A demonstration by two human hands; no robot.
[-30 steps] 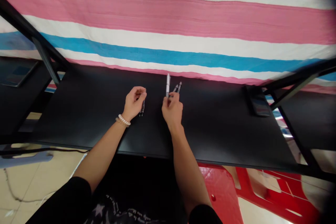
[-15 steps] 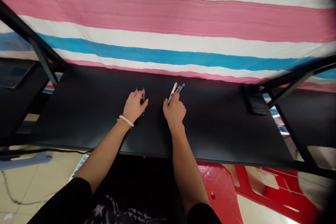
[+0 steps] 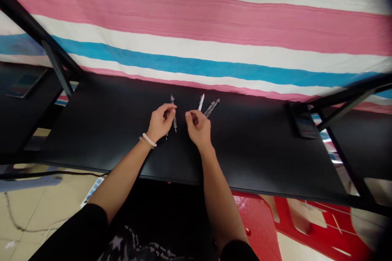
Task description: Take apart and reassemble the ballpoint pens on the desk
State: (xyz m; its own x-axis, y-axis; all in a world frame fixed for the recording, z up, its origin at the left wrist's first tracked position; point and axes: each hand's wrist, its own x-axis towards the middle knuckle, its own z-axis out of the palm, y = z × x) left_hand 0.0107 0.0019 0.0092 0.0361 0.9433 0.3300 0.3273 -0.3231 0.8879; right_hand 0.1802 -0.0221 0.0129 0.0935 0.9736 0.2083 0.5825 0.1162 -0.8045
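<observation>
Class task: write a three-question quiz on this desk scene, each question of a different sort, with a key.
1. True or false: the left hand wears a bracelet at the wrist.
2. Which surface do the pens lie on? A) a red chair B) the black table C) the striped cloth
3. Fill in: the pens beyond the right hand lie on the table, ____ from its fingers.

Key
1. True; a pale beaded band shows.
2. B.
3. Apart; the right hand hovers just short of them, fingers curled, while the left hand touches a pen at its fingertips.
</observation>
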